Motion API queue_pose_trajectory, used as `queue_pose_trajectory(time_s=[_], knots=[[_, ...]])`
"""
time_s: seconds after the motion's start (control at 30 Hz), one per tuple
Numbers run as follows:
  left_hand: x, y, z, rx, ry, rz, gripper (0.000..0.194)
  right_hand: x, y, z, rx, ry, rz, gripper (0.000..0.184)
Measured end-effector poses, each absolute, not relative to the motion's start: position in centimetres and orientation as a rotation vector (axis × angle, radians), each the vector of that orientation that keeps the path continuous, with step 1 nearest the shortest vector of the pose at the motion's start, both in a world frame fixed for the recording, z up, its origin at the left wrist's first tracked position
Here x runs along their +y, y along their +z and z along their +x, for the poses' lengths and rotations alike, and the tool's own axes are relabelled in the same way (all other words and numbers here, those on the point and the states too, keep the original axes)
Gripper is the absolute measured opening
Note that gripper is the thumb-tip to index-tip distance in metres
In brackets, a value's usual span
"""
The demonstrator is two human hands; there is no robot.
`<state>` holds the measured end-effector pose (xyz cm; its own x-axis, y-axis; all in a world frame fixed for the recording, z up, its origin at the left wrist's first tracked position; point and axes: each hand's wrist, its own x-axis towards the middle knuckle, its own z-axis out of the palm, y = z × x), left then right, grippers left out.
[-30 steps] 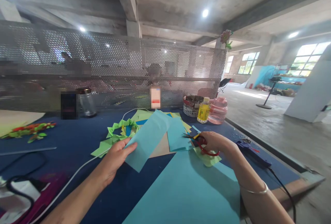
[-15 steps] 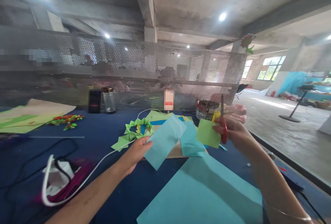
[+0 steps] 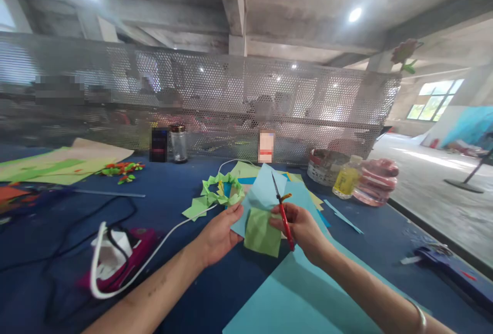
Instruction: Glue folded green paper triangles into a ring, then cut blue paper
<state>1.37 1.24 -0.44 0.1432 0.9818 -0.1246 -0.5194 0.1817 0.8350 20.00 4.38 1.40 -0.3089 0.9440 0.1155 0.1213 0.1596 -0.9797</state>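
Note:
My left hand [image 3: 219,234] pinches a light blue paper strip [image 3: 264,190] by its lower left edge, held up over the blue table [image 3: 173,200]. My right hand [image 3: 300,226] is closed on red-handled scissors [image 3: 283,213] with the blades pointing up, and also grips a small green paper square [image 3: 264,232]. The green square lies in front of the blue strip, between my two hands. A large light blue sheet [image 3: 292,293] lies flat under my right forearm.
A green folded paper wreath [image 3: 221,192] and coloured sheets lie behind my hands. A white cable [image 3: 162,244] runs to a pink tool [image 3: 127,257] at left. A jar [image 3: 178,143], yellow bottle [image 3: 346,181], pink container [image 3: 375,180] and perforated metal screen [image 3: 231,108] stand at the back.
My right hand lifted the scissors and the green square off the table, then brought them left against the blue strip. The view shifted, so things sit further right.

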Motion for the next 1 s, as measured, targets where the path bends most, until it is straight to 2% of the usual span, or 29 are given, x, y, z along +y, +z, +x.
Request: queue_pose_trajectory(time_s=[0.27, 0.57, 1.0], knots=[[0.7, -0.6, 2.0, 0.634, 1.189, 0.645, 0.033, 4.9, 1.2, 20.0, -1.474, 1.13, -1.052, 0.038], [0.3, -0.4, 2.8, 0.641, 1.186, 0.566, 0.025, 4.3, 0.4, 19.8, -1.496, 1.117, -1.054, 0.03], [0.2, -0.6, 2.9, 0.588, 1.19, 0.632, 0.018, 4.3, -0.2, 19.5, -1.455, 1.028, -1.035, 0.029]])
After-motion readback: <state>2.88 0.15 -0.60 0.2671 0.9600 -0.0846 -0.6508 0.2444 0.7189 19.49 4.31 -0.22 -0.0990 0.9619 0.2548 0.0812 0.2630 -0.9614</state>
